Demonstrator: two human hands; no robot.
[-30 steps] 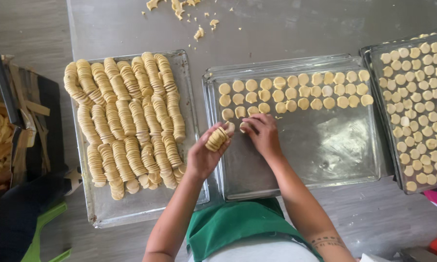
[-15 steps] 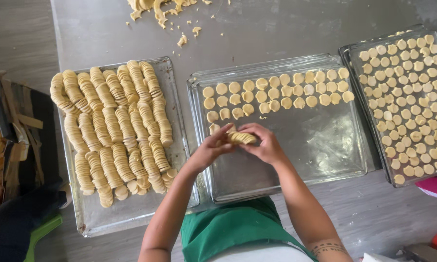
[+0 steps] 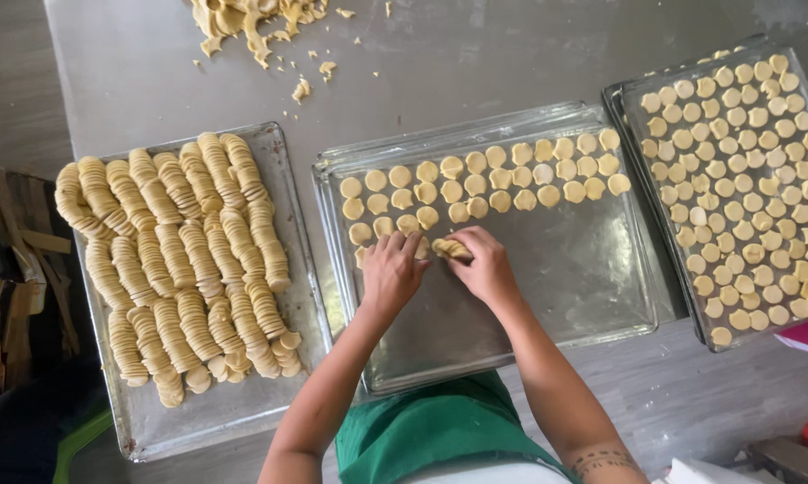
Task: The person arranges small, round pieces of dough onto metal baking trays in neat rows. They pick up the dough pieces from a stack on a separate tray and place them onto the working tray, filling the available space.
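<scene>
R hand (image 3: 486,265) pinches a short stack of dough discs (image 3: 450,247), L hand (image 3: 391,272) fingers down flat w/ nothing gripped, near middle tray's (image 3: 547,296) left edge, so rounds lie in rows.

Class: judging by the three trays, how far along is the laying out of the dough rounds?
Done: the right tray is filled. In hand: the right hand holds a small stack over the middle tray, which has about three rows. Left: most of that tray, and the stacked rounds.

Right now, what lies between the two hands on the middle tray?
In the head view, a short stack of dough discs, held by the right hand, lies beside the left hand.
</scene>
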